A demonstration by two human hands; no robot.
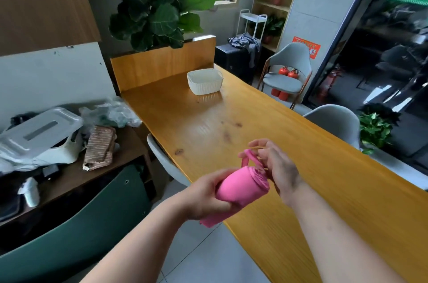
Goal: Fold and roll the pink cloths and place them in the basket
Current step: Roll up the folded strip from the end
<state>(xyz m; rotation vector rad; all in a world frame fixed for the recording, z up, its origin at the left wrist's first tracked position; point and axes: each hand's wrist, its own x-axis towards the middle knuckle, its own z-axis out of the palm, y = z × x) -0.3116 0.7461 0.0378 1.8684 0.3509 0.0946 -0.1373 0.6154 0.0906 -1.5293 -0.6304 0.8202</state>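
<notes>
A rolled pink cloth (240, 187) is held in the air over the near left edge of the wooden table (266, 125). My left hand (208, 199) grips the roll around its middle from below. My right hand (275, 164) is at the roll's right end, its fingers pinching a loose pink loop that sticks up from the end. A white ribbed basket (205, 81) stands at the far end of the table, well away from both hands; nothing shows inside it.
Grey chairs stand at the table's right side (335, 120) and far corner (287, 72), another (162, 160) at its left edge. A cluttered low cabinet (69, 167) stands at the left. A large plant (157, 4) rises behind the table.
</notes>
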